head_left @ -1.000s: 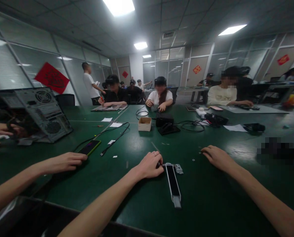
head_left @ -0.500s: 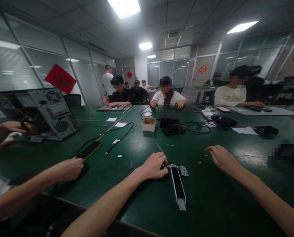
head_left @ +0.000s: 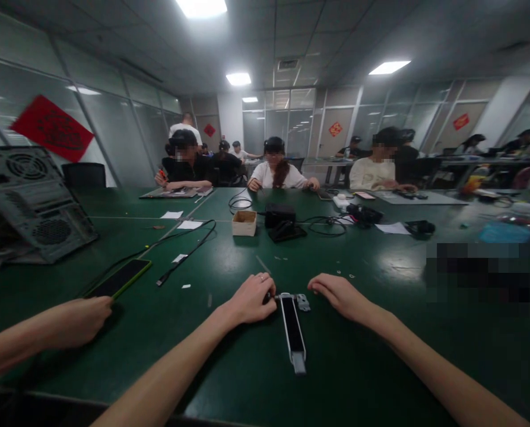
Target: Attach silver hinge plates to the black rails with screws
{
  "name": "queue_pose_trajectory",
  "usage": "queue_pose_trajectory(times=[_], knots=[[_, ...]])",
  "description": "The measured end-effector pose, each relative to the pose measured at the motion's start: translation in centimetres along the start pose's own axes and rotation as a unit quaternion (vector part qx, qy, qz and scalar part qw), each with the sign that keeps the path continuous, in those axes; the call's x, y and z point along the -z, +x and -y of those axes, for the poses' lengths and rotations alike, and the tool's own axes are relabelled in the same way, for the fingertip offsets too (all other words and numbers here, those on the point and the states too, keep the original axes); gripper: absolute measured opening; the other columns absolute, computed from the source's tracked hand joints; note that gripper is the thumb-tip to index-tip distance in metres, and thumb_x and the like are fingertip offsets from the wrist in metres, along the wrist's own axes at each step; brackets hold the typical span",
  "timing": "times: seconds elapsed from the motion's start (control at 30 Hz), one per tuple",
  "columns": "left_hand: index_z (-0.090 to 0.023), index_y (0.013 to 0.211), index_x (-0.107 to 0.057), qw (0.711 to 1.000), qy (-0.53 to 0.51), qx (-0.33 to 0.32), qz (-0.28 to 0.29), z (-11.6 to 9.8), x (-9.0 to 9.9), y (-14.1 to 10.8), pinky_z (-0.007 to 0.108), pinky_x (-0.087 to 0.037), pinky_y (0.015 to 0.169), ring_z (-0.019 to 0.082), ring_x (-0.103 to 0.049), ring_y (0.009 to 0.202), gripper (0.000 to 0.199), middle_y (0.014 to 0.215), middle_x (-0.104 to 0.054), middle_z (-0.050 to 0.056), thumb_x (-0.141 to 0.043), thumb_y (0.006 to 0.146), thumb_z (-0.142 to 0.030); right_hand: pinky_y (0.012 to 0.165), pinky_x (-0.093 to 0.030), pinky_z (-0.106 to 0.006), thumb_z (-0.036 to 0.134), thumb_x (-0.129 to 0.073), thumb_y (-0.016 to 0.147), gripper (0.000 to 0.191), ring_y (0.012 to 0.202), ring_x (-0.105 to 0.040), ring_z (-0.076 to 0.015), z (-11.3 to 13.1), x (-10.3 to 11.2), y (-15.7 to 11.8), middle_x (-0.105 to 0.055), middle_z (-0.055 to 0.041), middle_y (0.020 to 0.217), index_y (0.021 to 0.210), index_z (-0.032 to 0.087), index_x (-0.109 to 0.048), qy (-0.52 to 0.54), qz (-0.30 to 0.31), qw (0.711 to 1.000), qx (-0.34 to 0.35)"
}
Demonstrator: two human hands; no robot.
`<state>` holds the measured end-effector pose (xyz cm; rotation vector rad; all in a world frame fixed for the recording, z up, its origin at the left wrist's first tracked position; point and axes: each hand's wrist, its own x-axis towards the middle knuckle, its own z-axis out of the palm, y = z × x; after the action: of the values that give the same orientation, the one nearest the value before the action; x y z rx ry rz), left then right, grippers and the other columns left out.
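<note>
My left hand (head_left: 252, 299) has its fingers closed round the dark knob-like end at the top of a slim white-framed black device (head_left: 292, 323). This device lies lengthwise on the green table, with a grey tab at its near end. A small silver metal bracket (head_left: 303, 302) sticks out at its upper right. My right hand (head_left: 338, 296) hovers just right of the bracket, thumb and fingers pinched together. Whatever is between those fingertips is too small to make out. Past the right hand lie two tiny pale rings (head_left: 352, 276).
A co-worker's hand (head_left: 84, 317) at left touches a green-cased phone (head_left: 121, 280). Behind it stands an opened computer case (head_left: 37, 201). Ahead are a small cardboard box (head_left: 244, 225), a black stand (head_left: 286, 230) and a cable (head_left: 189, 249). Several people sit at the far side.
My right hand has moved left from beside the tiny rings towards the bracket. My left hand keeps its hold. The view has turned to the right.
</note>
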<state>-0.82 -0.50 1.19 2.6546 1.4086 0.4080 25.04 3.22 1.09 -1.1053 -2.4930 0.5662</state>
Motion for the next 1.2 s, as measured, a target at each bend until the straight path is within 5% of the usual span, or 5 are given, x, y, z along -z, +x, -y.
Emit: queue_pose_trajectory(times=[0.37, 1.2], knots=[[-0.018, 0.084, -0.053, 1.000, 0.001, 0.009, 0.006, -0.3, 0.3, 0.0, 0.031, -0.042, 0.076, 0.020, -0.053, 0.084, 0.006, 0.091, -0.056, 0.004, -0.050, 0.081, -0.022, 0.078, -0.050, -0.030, 0.029, -0.047, 0.093, 0.021, 0.086, -0.061, -0.0166, 1.9, -2.2, 0.0, -0.066, -0.0035, 0.096, 0.102, 0.019, -0.063, 0.077, -0.020, 0.997, -0.002], [-0.017, 0.085, -0.053, 1.000, 0.005, -0.003, 0.007, -0.3, 0.1, -0.2, 0.031, -0.042, 0.077, 0.020, -0.054, 0.085, 0.008, 0.090, -0.057, 0.005, -0.052, 0.081, -0.024, 0.071, -0.050, -0.030, 0.038, -0.053, 0.085, 0.026, 0.081, -0.062, -0.0187, 2.3, -1.7, -0.3, -0.068, -0.0042, 0.093, 0.100, 0.021, -0.068, 0.094, 0.011, 0.994, -0.050]])
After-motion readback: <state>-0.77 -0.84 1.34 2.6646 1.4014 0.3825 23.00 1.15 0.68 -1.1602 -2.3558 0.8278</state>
